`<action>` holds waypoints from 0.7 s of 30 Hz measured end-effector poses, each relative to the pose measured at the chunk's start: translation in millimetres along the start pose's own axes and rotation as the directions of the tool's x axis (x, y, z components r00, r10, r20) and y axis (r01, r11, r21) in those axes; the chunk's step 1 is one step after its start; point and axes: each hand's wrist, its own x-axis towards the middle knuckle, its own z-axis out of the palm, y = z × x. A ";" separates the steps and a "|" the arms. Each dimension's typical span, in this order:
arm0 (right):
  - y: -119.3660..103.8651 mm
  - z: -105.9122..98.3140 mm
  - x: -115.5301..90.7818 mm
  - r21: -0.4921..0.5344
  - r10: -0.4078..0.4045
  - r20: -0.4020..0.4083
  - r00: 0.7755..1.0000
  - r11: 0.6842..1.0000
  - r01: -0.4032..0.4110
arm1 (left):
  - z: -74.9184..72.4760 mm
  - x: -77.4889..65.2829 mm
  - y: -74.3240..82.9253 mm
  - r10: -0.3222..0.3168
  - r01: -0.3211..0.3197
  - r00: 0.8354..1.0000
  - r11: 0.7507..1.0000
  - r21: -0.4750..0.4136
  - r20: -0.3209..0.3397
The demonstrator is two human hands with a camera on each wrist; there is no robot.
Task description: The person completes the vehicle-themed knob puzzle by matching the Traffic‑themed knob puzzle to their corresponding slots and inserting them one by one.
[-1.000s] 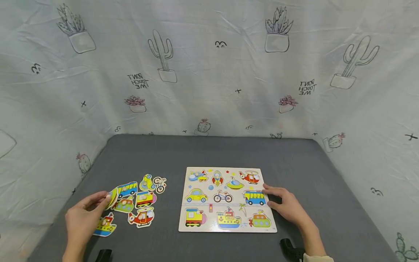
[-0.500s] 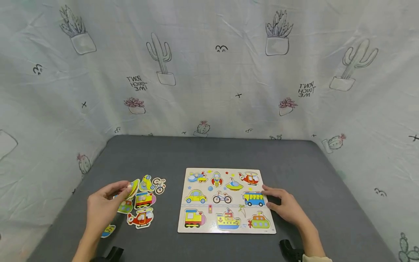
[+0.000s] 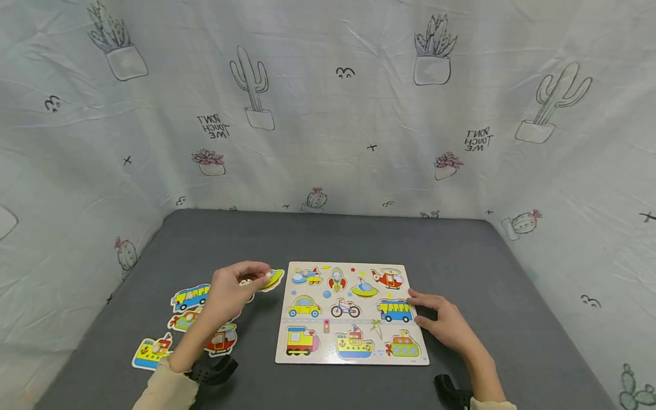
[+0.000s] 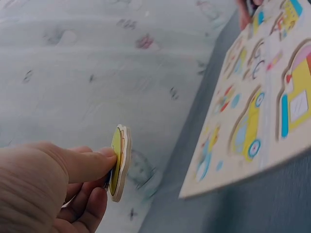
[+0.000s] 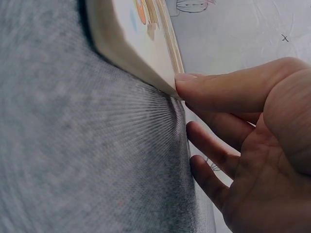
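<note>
My left hand pinches a yellow-green flying-saucer puzzle piece by thumb and fingers. In the left wrist view the same wooden piece is turned edge-on, raised left of the board. The wooden puzzle board, printed with vehicles and shaped recesses, lies flat on the table. At its right edge, the thumb and index finger of my right hand touch the side, the other fingers loosely extended. The right wrist view has the thumb against the board's edge.
Left of the board lie loose pieces: a bus, a submarine, a ship and a helicopter. My left arm covers others. A white cactus-print curtain surrounds the grey table.
My left hand has carried the saucer piece rightward from the loose pieces to near the board's left edge. The right hand has stayed at the board's right side.
</note>
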 end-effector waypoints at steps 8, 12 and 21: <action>-1.2 0.2 -0.9 0.007 -0.004 0.000 1.000 1.000 0.004 | 45.4 19.1 10.0 0.082 -0.071 0.986 0.994 -0.080 0.144; -1.5 0.3 -1.0 -0.006 -0.001 0.001 1.000 1.000 0.001 | 67.4 26.2 19.3 0.106 -0.089 0.974 0.992 -0.092 0.199; -0.1 0.2 0.0 -0.016 -0.013 0.000 1.000 1.000 0.013 | 113.1 40.2 32.2 0.132 -0.092 0.941 0.986 -0.139 0.312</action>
